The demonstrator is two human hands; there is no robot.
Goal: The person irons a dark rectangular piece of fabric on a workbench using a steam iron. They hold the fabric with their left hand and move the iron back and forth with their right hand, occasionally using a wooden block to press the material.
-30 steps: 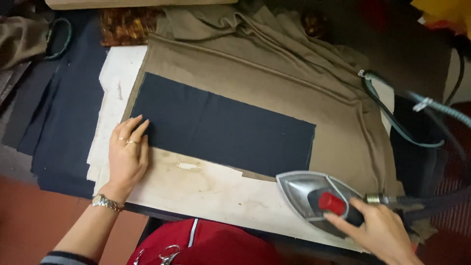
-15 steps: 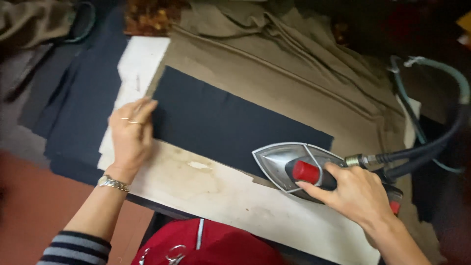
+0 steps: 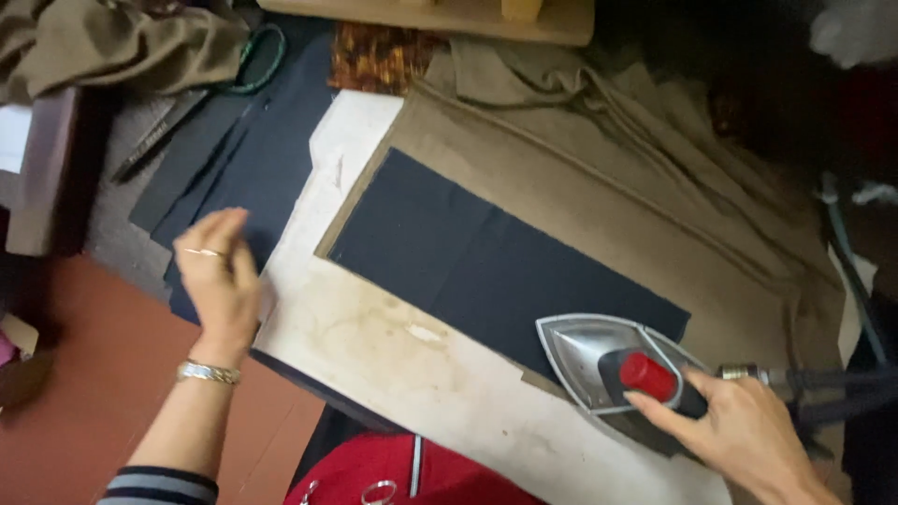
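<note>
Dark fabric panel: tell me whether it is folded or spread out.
Spread out. The dark fabric panel lies flat in one layer on the tan cloth, the iron on its right end.

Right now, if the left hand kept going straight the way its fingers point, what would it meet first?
Probably the dark fabric pieces lying just beyond the left hand; its fingers point up-frame toward them, though its height above them is unclear.

A green loop of cord (image 3: 267, 58) lies by a heap of tan cloth (image 3: 112, 42) at the top, near a brown patterned cloth (image 3: 379, 58), a wooden board (image 3: 468, 17), and dark strips (image 3: 201, 168) further left.
</note>
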